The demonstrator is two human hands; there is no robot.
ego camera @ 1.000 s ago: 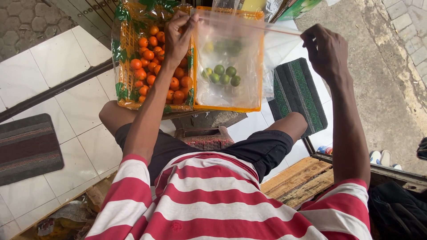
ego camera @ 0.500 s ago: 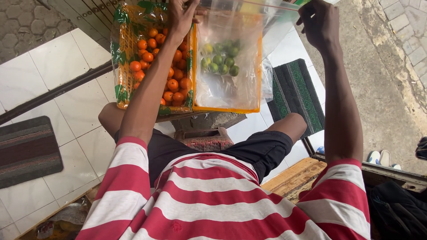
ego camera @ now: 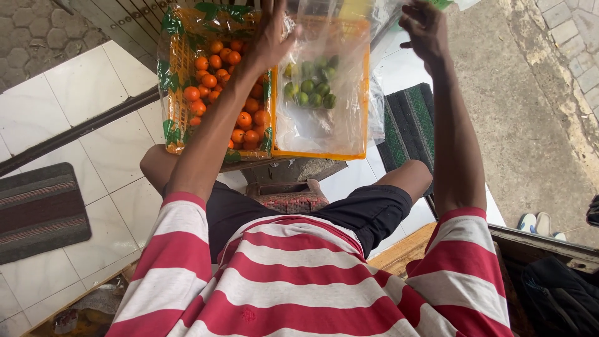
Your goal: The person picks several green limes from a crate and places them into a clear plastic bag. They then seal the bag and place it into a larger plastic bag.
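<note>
Grey doormat (ego camera: 37, 209) on white tiles; green striped mat (ego camera: 409, 128); sandals (ego camera: 540, 223) on concrete.

My left hand (ego camera: 269, 39) fingertips cut off by top edge, so grip on clear bag (ego camera: 324, 75) can't be confirmed. Bag top also out of frame. Right hand (ego camera: 425, 28) blurred, fingers unclear. My left forearm hides part of the orange fruits (ego camera: 218, 81). Green fruits (ego camera: 312, 87) hazy through plastic, kind unreadable.

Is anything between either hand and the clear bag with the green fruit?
Nothing visible. The left hand and right hand are both up at the top of the clear plastic bag, apparently gripping it; the green fruit sits inside.
</note>
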